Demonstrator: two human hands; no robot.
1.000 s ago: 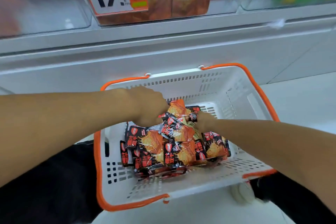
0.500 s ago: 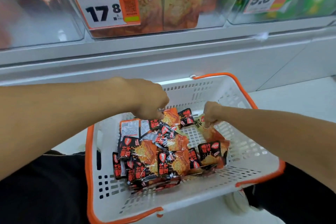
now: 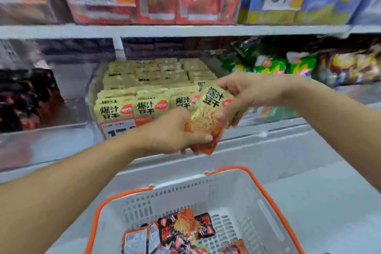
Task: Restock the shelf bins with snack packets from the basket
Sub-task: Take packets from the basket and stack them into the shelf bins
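Snack packets [image 3: 208, 113], a small bunch of yellow-and-orange ones, are now held up in the air in front of the shelf, between both hands. Half a second ago both hands were down inside the basket, picking among the loose packets there; they have since lifted clear and risen to bin height.

The left hand [image 3: 175, 132] grips the lower, orange end of the bunch from underneath, fingers curled around it and thumb lying along the front. The right hand [image 3: 243, 95] holds the upper, yellow end from above, thumb pressed on the front face and fingers wrapped behind.

The bunch sits just in front of the right front corner of the clear shelf bin [image 3: 92, 109], which already holds neat rows of matching yellow packets [image 3: 144, 97]. An orange price tag [image 3: 121, 128] is fixed to the bin's front edge.

The white basket [image 3: 226, 189] with its orange rim stands below, at the bottom of the view. Red-and-black packets [image 3: 185, 231] lie against its near wall, so more stock is left to move.

Judging by this, the pick-up is done and the placing step comes next: the bunch needs to go over the bin's front edge and into the rows. The view is blurred, so I cannot tell how many packets are held.
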